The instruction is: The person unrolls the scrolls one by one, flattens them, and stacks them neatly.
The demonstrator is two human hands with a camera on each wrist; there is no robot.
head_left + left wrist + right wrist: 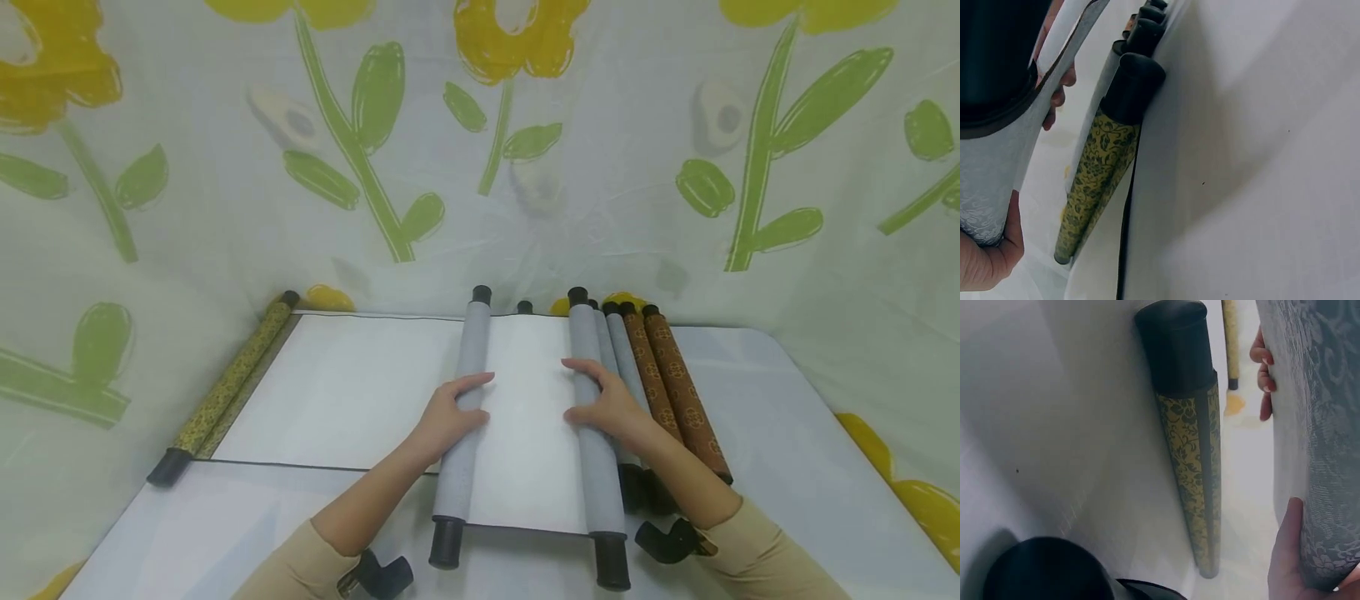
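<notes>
A hanging scroll with grey rollers and black end knobs is held up over the table, its blank white sheet [525, 425] stretched between the rollers. My left hand [448, 412] grips the left roller [453, 487], fingers and thumb curled round it. On the other side my right hand [611, 410] holds the right roller [600, 487] the same way. In the left wrist view the left hand [991, 262] wraps the silvery patterned roller [985, 181]. The right wrist view has the right hand [1288, 569] on its roller [1335, 469].
Beneath lies another scroll, spread out, its white sheet [345, 392] ending in a yellow-green patterned roller [236, 379] at left. Its other patterned roller [1188, 456] shows in the right wrist view. Several rolled scrolls, grey and brown [686, 392], lie at right on the white table [757, 417].
</notes>
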